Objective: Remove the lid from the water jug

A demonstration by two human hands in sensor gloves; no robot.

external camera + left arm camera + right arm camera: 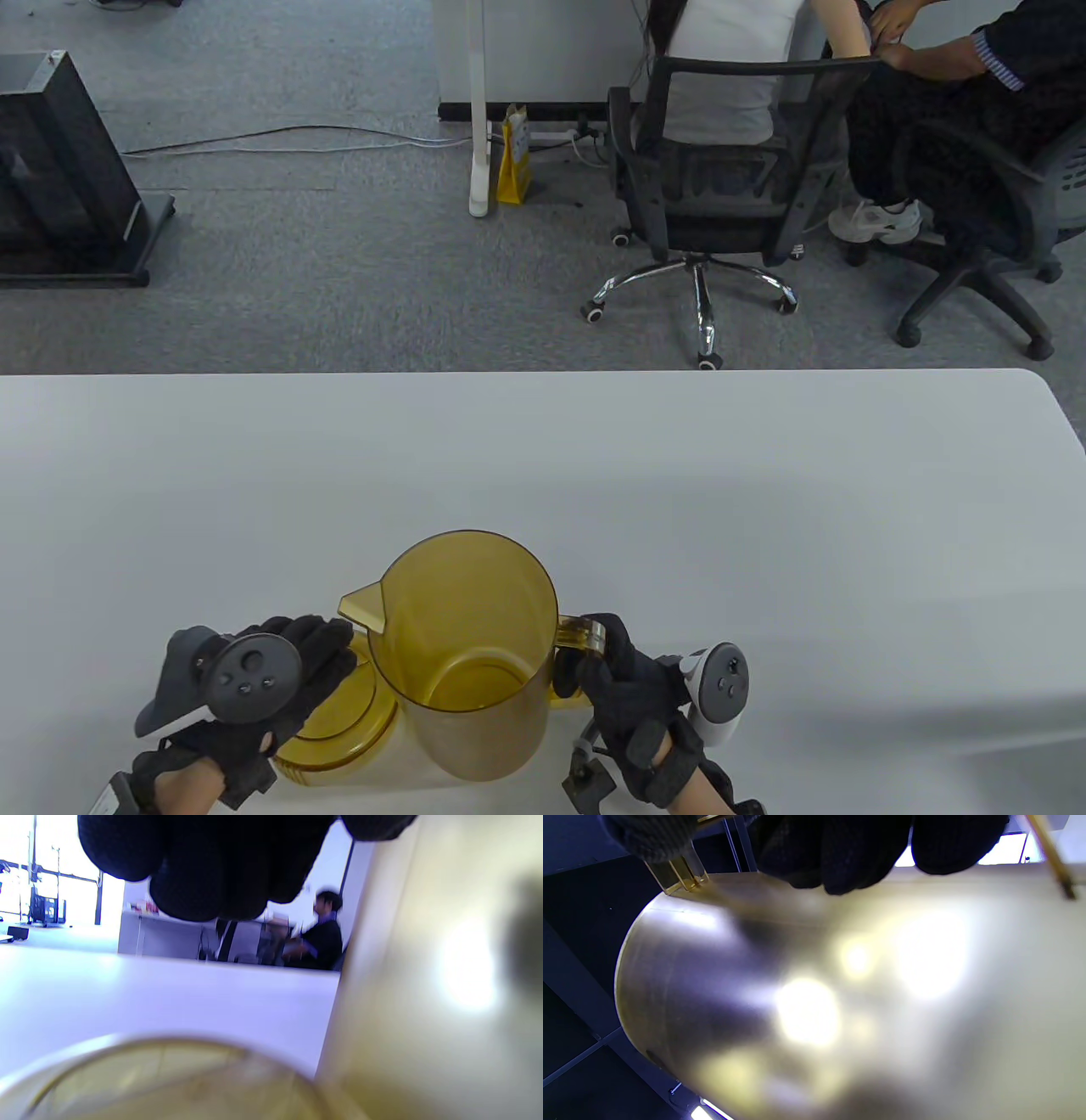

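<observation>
The amber see-through water jug (462,645) stands upright near the table's front edge with its mouth uncovered and its spout pointing left. Its round amber lid (339,722) lies flat on the table just left of the jug's base. My left hand (288,671) hovers over the lid. In the left wrist view its fingertips (212,870) hang above the lid (169,1077) with a gap, beside the jug wall (424,984). My right hand (619,679) grips the jug's handle (581,632). The right wrist view shows its fingers (840,853) curled round the handle (678,874) against the jug body (840,993).
The white table (543,475) stretches far ahead and to both sides of the jug. Beyond its far edge are office chairs (713,195) with seated people, a desk leg and a black cabinet (59,170) on the carpet.
</observation>
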